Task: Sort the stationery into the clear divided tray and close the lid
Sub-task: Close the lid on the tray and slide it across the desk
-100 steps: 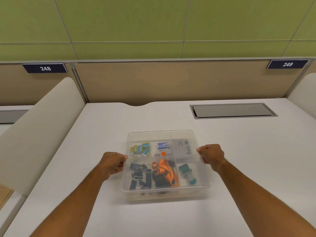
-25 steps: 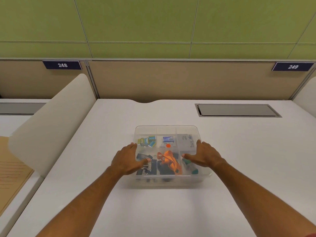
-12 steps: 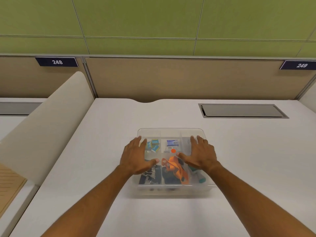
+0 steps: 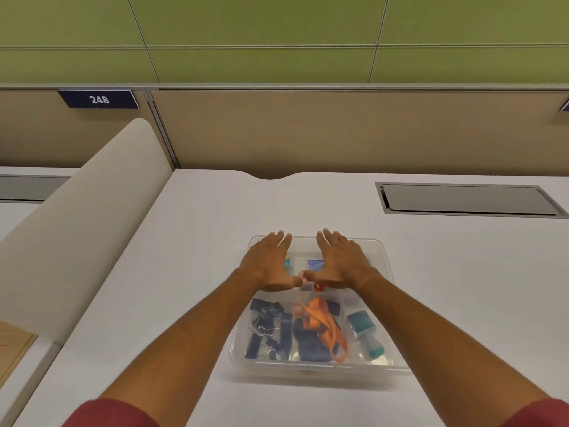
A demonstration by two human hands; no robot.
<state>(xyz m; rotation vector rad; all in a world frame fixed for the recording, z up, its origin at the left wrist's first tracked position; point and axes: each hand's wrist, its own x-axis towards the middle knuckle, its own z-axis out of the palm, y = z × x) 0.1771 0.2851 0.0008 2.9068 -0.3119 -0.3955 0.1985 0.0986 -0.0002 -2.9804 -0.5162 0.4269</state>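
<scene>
Both hands — left [image 4: 271, 264], right [image 4: 341, 262] — lie flat with fingers straight on the lid [image 4: 374, 263] over the tray's [image 4: 397, 366] far half, thumbs nearly touching, on the tabletop [image 4: 462, 288].

hands [image 4: 271, 263] hide tray's [image 4: 397, 362] far compartments.

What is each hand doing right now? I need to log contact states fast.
Left hand: open, fingers straight, flat on the clear lid.
Right hand: open, fingers straight, flat on the same lid.
</scene>
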